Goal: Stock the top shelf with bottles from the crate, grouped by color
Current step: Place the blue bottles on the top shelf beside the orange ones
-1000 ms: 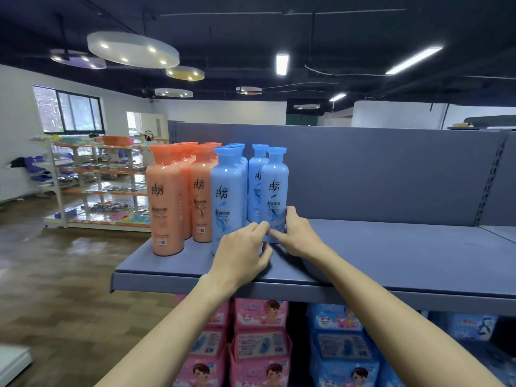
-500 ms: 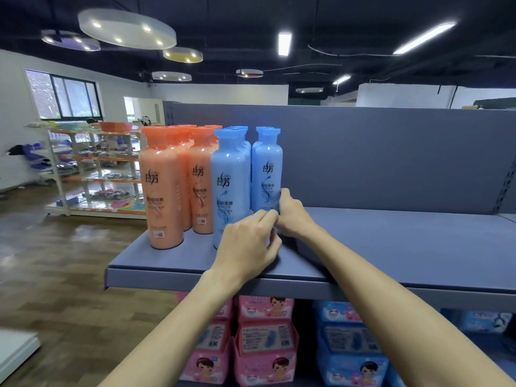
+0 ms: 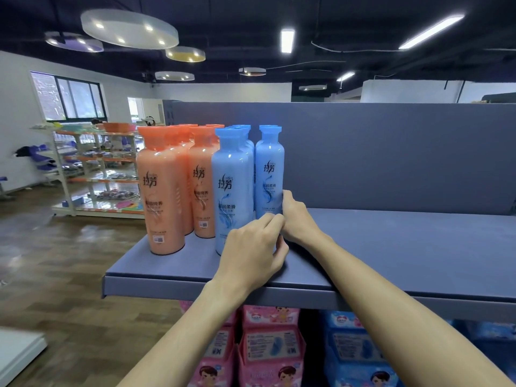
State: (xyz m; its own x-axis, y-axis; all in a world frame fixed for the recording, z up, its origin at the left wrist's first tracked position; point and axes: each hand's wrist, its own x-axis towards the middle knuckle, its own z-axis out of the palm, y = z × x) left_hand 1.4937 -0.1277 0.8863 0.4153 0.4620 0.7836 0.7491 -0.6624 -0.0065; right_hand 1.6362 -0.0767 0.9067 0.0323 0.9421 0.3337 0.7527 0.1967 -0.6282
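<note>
Several orange bottles (image 3: 164,191) stand grouped at the left end of the grey top shelf (image 3: 391,252). Blue bottles stand right beside them, the front blue bottle (image 3: 231,188) nearest me. A rear blue bottle (image 3: 269,174) is upright at the right of the group. My left hand (image 3: 251,247) is curled at its base, fingertips against its lower front, and hides part of the front blue bottle. My right hand (image 3: 297,219) holds the same bottle's lower right side, thumb up along it. The crate is out of view.
The shelf's grey back panel (image 3: 363,152) rises behind the bottles. To the right of them lies bare shelf surface. Pink packs (image 3: 268,344) and blue packs (image 3: 357,353) fill the shelf below. A display rack (image 3: 97,174) stands far left on the wood floor.
Both hands have moved deeper onto the shelf with the rear blue bottle. It now stands tight against the other blue bottles. My view has come closer.
</note>
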